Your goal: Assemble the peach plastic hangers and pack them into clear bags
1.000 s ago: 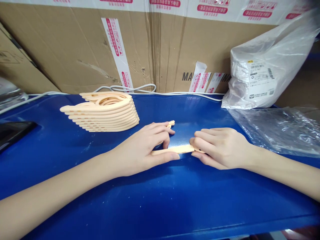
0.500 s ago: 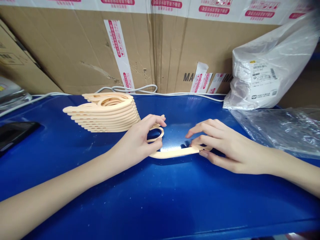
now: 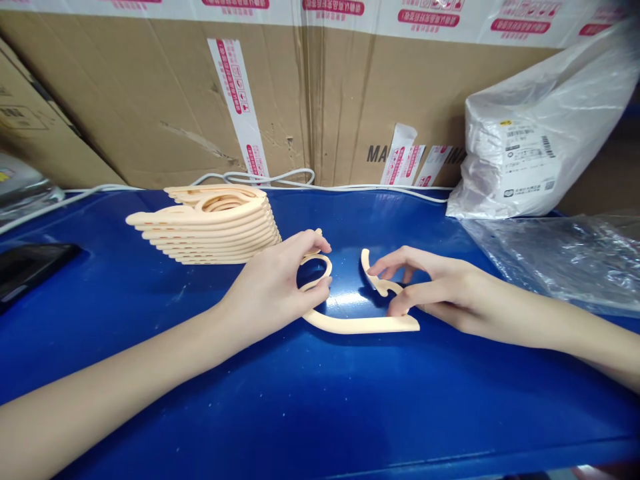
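Observation:
My left hand (image 3: 277, 280) is closed around a cream plastic piece, which looks like part of a folding clothes hanger (image 3: 365, 325). A loop of it shows between thumb and fingers, and a long curved arm reaches right, low over the table. In my right hand (image 3: 440, 287), the fingers pinch a smaller cream curved piece with a hooked end (image 3: 367, 263). Its far part is hidden behind my fingers, so I cannot tell whether it joins the long arm. Just beyond my left hand stands a neat stack of matching cream pieces (image 3: 215, 233).
The blue table (image 3: 310, 413) carries a dark phone-like slab (image 3: 35, 263) at left and clear plastic film (image 3: 560, 257) at right. A white plastic-wrapped package (image 3: 505, 160) stands behind the film. Taped cardboard boxes (image 3: 165, 87) line the back, with a white cable (image 3: 350, 189) before them.
The right hand has tilted and drawn slightly back, bringing the small curved piece into view. The long arm's right end has swung nearer me. My left hand has shifted slightly.

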Demonstrator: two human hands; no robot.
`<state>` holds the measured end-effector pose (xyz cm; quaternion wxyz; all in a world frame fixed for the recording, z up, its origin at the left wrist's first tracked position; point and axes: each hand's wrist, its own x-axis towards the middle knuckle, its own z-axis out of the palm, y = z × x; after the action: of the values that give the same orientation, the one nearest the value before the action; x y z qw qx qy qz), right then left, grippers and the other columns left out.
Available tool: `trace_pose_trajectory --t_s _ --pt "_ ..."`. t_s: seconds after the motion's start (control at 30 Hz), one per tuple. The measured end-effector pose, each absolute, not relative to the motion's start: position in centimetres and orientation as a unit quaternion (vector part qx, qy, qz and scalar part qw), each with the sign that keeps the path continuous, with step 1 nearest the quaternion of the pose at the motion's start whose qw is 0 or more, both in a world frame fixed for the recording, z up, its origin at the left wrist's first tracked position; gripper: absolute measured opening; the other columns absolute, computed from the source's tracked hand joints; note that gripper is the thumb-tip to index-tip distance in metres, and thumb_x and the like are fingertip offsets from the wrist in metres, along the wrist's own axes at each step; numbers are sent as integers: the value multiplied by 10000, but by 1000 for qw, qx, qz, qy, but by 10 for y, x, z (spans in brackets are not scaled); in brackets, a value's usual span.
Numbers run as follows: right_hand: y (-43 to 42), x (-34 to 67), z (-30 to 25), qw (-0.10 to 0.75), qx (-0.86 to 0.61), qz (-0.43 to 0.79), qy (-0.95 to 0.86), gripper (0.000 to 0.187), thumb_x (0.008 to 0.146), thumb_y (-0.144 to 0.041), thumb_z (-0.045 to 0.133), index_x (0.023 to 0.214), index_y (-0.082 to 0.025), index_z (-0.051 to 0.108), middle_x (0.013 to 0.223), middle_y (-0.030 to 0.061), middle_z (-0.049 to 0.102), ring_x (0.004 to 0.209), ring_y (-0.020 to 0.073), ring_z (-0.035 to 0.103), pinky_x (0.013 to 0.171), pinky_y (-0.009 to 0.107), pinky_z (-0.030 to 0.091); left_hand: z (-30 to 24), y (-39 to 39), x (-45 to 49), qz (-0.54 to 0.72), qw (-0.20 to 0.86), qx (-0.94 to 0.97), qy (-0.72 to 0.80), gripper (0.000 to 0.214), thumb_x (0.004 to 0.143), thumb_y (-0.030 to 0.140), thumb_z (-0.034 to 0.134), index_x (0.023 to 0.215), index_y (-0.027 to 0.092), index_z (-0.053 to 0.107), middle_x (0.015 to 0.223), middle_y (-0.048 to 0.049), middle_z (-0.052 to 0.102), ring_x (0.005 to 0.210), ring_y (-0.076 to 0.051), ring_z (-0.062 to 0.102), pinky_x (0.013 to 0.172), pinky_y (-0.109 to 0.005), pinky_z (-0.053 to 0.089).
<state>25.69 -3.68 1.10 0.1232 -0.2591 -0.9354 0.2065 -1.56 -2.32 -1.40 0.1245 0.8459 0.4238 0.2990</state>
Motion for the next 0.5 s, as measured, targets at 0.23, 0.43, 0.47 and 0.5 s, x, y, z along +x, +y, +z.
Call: trace_pose_trajectory --t_s 0.23,0.43,0.47,0.5 --pt "-44 247 2 173 -228 256 -923 175 913 -65 481 912 -186 607 1169 60 599 1007 121 623 880 241 486 -16 -24 -16 277 102 851 435 237 855 247 587 1090 233 556 1165 3 694 1046 -209 682 792 -296 525" --pt "-63 233 0 159 -223 177 -945 144 907 -198 612 1028 -192 535 1123 72 646 1004 162 627 840 270 507 -17 -25 -16 262 86 853 443 213 894 300 568 1099 241 555 1180 8 698 1045 -205 694 766 -289 524" --pt "-65 232 1 155 -214 182 -947 157 909 -141 570 1054 -194 537 1130 67 645 1018 152 625 852 258 505 -17 -25 -16 262 84 853 443 211 895 305 570 1095 240 557 1187 6 697 1066 -207 688 769 -287 522" --pt "-66 231 2 155 -206 189 -948 204 902 -97 538 1083 -193 540 1139 64 644 1017 138 626 858 243 504 -17 -25 -16 263 84 853 443 208 896 311 570 1091 239 558 1194 2 696 1095 -211 677 775 -286 520"
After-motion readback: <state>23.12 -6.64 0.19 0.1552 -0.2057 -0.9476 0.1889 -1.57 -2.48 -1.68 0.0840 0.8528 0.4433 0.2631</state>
